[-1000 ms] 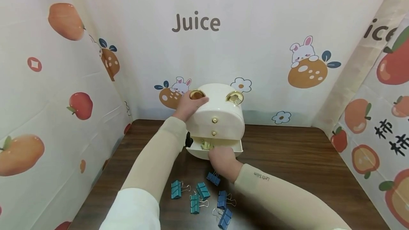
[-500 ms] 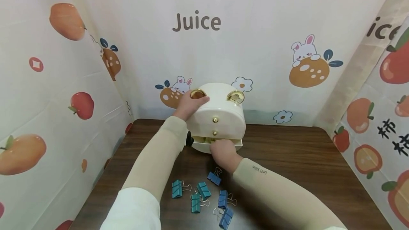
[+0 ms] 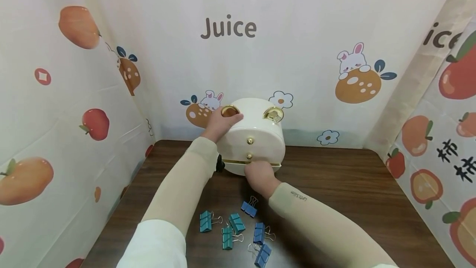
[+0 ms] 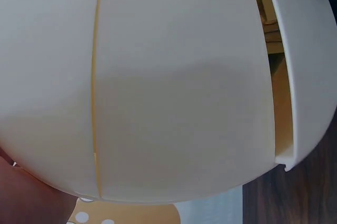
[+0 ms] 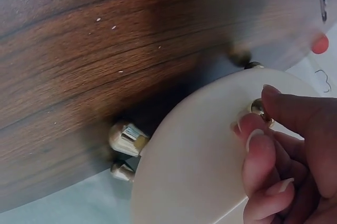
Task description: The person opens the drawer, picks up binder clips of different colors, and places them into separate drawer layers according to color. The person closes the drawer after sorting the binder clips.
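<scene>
A white, round-topped drawer box [image 3: 256,125] with gold knobs and gold-rimmed ears stands at the back of the table. My left hand [image 3: 218,124] grips it at the left ear, thumb across the front; the other fingers are mostly hidden. My right hand [image 3: 262,179] pinches the gold knob [image 5: 258,108] of the bottom drawer [image 3: 233,169] between thumb and fingers. That drawer stands slightly out, leaving a narrow gap. Through the gap, yellowish things [image 4: 269,16] show in the left wrist view. Both drawers above it are closed.
In front of the box on the wooden table [image 3: 316,202] lie teal binder clips [image 3: 205,221] to the left and blue binder clips [image 3: 259,233] to the right. One blue clip [image 3: 249,209] lies near my right wrist. A fruit-printed curtain [image 3: 297,53] surrounds the table.
The bottom drawer has slid inward from well out to a narrow gap, with my right hand moving along. Its yellowish contents are now hidden in the head view. My left hand stayed put.
</scene>
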A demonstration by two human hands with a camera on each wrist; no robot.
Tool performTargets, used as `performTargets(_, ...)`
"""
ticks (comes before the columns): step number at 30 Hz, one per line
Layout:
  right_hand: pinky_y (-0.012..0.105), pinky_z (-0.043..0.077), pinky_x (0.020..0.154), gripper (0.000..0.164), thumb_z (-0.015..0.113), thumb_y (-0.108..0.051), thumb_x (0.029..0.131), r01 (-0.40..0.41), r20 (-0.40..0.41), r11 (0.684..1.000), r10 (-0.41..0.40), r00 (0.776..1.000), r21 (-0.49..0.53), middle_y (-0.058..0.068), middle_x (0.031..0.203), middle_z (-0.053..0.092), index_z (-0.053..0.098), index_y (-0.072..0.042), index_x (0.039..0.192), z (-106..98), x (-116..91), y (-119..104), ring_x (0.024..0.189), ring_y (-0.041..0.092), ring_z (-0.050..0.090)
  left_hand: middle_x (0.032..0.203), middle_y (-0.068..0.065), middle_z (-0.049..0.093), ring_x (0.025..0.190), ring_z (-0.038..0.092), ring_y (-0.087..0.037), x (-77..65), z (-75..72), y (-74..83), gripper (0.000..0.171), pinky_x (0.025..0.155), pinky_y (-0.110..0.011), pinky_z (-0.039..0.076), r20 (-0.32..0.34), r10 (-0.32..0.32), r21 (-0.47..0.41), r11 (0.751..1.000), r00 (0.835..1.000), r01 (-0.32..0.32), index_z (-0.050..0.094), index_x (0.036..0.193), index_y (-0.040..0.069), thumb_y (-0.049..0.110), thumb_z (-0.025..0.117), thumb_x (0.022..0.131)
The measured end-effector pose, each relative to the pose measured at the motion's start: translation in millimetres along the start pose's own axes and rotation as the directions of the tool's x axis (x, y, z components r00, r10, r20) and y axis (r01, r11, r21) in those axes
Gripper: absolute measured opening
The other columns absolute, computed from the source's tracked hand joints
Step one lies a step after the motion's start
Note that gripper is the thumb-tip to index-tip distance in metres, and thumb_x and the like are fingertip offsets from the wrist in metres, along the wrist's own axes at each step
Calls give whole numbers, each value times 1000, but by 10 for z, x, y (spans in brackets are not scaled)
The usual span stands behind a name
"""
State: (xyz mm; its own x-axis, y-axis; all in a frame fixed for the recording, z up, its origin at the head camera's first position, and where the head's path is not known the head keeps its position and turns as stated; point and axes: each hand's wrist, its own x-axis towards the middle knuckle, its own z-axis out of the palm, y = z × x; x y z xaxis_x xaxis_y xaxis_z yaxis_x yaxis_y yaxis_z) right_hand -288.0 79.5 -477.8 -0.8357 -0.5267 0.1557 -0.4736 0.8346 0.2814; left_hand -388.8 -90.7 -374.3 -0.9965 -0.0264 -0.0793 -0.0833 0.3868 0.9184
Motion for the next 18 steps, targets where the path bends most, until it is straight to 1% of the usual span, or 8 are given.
performTargets(6,39,54,49,34,72,-9,92,22,-6,1000,-22,1000,-22,0,63,63,60,-15,60,54,19,10,56,16,61,122,-2,62,107,63,-24,-1,-7,-2,72,90,-48,55,5,-1,3,1000,1000,1,55,134,23,63,80,80)
performTargets(13,36,53,46,34,73,-12,91,108,-58,985,-117,991,-132,0,61,61,59,-16,60,148,34,66,54,14,59,122,-2,62,108,63,-24,0,-17,12,72,90,-47,55,2,-5,11,1000,1000,5,55,134,22,63,80,81)
performTargets(15,36,53,46,33,74,-14,92,128,-59,978,-139,989,-164,0,62,61,60,-15,61,175,34,90,54,14,58,122,-2,62,108,63,-23,-8,-18,18,72,90,-46,55,3,-1,9,1000,1000,1,56,135,21,63,80,81)
performTargets(18,36,53,45,33,73,-16,93,136,-52,972,-149,987,-193,2,61,59,61,-13,63,201,40,119,53,14,58,123,-2,63,108,63,-23,-29,-19,29,72,90,-45,55,7,2,8,1000,1000,-2,56,135,21,62,80,81)
